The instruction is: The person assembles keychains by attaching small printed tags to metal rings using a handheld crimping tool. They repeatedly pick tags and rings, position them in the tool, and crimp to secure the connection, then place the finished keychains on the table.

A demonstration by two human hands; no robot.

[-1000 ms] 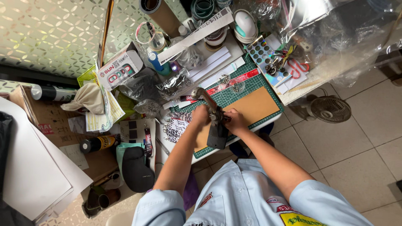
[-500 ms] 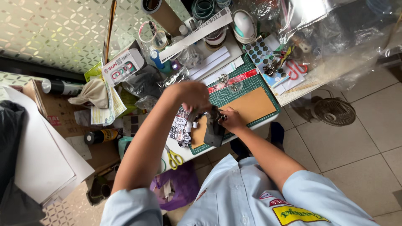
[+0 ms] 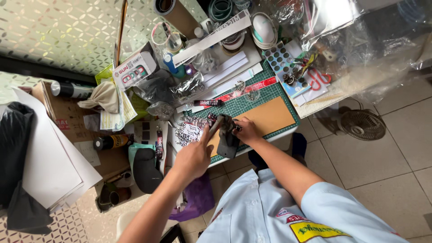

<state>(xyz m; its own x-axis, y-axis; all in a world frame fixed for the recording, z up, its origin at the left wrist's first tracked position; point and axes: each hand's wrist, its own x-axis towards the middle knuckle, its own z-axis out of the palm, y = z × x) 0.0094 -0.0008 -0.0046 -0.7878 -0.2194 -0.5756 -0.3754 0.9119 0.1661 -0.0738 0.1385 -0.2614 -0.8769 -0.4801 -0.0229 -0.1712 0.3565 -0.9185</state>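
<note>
Since half a second ago the left hand (image 3: 194,155) has dropped from above the work to its left side. Its grip pinches the pale end of a dark strap piece (image 3: 227,135) at the frame's centre, over the green cutting mat (image 3: 252,102) on the worktop (image 3: 315,105); the right hand (image 3: 245,130), fingers curled, clamps the other side, apparently steadying it. Both forearms angle up from the lower frame.
</note>
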